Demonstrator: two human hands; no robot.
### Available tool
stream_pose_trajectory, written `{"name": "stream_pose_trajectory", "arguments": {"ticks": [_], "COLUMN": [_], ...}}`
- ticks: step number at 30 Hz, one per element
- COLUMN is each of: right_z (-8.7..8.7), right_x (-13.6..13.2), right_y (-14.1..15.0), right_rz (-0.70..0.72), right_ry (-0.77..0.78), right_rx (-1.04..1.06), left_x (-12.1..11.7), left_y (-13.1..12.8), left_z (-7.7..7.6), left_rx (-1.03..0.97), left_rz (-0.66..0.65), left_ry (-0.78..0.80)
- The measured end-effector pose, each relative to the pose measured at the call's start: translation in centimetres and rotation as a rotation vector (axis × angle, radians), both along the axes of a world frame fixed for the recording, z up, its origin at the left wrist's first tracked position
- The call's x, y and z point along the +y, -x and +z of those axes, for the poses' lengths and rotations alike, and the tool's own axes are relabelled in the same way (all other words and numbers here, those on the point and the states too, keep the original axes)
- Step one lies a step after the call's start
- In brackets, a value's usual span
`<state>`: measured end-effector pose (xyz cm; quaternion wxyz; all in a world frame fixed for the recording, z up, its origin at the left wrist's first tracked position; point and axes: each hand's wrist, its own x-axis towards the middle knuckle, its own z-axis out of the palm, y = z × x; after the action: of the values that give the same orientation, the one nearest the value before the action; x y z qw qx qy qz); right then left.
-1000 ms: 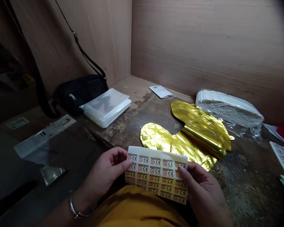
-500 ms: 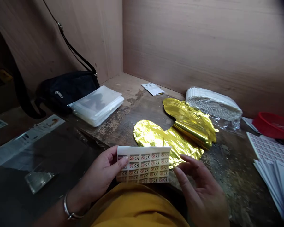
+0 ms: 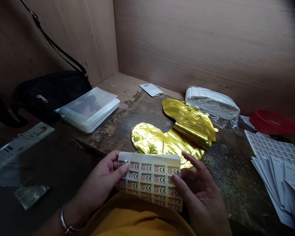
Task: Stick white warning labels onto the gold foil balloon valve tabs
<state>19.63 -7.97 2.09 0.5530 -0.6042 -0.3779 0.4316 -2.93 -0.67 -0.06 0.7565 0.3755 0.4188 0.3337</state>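
Note:
A sheet of stickers (image 3: 148, 178), printed in rows with CE marks and red prohibition signs, is held low in front of my body. My left hand (image 3: 105, 178) pinches its left edge, thumb on the printed face and fingers behind. At the right edge, my right hand (image 3: 199, 193) has its thumb on the front, with the index finger raised and the other fingers partly hidden behind. Just beyond the sheet lies a gold foil balloon (image 3: 152, 139), flat and partly folded over; the sheet covers its near edge.
Clear plastic sleeves (image 3: 88, 108) are stacked beside a black bag (image 3: 51, 91) at left. A folded white leaflet (image 3: 151, 89) lies at the back. Wrapped white items (image 3: 211, 101), a red basket (image 3: 272, 123), another sticker sheet (image 3: 272, 147) and papers (image 3: 277, 186) occupy the right.
My right hand has moved left onto the sheet's right edge, from beside it. The sheet now faces me more squarely. The surroundings have shifted left in view.

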Motion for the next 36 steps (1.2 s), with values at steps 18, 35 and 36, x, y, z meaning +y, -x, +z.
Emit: {"name": "stream_pose_trajectory", "arguments": {"ticks": [18,35,36], "right_z": [1.0,1.4,1.3], "right_x": [-0.4,-0.6,-0.5], "right_y": [-1.1,-2.2,-2.3], "right_rz": [0.106,0.141,0.135], "right_ry": [0.028,-0.149,-0.172], "right_rx": [-0.293,-0.636,-0.642], "left_x": [-1.0,-0.7,-0.7], "left_y": [0.1,0.3,0.4], "left_z": [0.1,1.8,2.0], "left_rx": [0.253,0.548,0.574], "left_rz": [0.033,-0.093,-0.099], "left_ry": [-0.285,-0.488,-0.508]}}
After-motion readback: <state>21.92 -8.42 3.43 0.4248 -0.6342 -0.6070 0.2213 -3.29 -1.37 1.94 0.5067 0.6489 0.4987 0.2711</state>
